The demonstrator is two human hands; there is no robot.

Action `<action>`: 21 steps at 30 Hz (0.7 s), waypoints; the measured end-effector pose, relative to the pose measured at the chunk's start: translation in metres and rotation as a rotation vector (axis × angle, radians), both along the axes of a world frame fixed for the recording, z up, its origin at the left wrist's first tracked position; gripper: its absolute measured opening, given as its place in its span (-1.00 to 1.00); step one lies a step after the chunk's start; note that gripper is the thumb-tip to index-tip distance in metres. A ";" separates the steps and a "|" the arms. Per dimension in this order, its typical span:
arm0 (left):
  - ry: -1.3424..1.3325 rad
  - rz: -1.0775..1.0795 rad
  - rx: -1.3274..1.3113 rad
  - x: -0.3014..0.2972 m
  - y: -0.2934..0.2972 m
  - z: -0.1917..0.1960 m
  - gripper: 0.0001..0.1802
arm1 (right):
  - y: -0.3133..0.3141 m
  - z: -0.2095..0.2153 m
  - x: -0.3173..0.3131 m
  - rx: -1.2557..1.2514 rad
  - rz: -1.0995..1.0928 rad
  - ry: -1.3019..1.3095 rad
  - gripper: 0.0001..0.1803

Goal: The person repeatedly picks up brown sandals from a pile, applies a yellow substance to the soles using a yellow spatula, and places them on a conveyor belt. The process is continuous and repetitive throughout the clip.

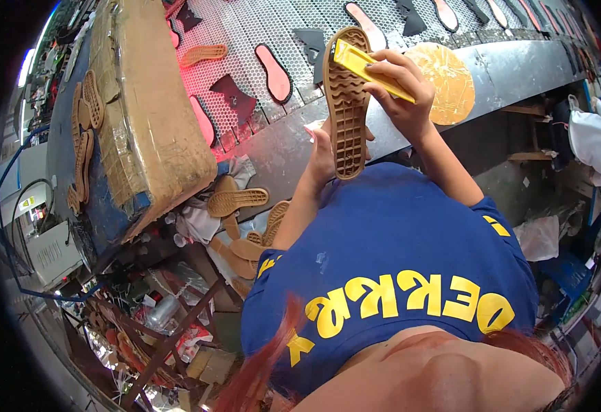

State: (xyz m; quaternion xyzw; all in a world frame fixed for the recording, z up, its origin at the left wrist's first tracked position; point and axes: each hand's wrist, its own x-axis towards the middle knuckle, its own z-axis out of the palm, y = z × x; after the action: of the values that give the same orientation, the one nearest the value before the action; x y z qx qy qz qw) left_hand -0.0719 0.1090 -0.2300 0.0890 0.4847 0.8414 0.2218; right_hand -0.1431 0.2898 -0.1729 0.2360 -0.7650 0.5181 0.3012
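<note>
Left hand (323, 152): grip closed on the edge of a tan sole (348, 123), wavy ribs above, waffle cells below, held up near the metal bench (496, 72). Right hand (408, 88): grip closed round a flat yellow hand tool (355, 60), tip over sole's upper end. Beyond: honeycomb mesh (242, 38), black-rimmed pink insole (274, 74). Right: scuffed round board (453, 88).

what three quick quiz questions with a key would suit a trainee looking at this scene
1. True or false: the left hand holds a brown sole.
2. Where is the yellow tool? A: in the left hand; B: in the right hand; C: in neither hand.
3. Fill in: the large box at the left is made of ____.

Key: 1. True; 2. B; 3. Cardboard.
</note>
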 end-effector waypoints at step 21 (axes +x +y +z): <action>-0.393 0.406 0.386 -0.026 -0.004 0.018 0.13 | -0.004 0.002 0.051 0.187 0.455 -0.160 -0.65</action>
State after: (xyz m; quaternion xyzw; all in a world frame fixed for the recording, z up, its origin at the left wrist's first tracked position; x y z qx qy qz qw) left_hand -0.0979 0.1050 -0.2124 -0.1329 0.2723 0.9456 0.1181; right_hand -0.0920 0.2857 -0.1712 0.3871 -0.7581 0.5166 0.0926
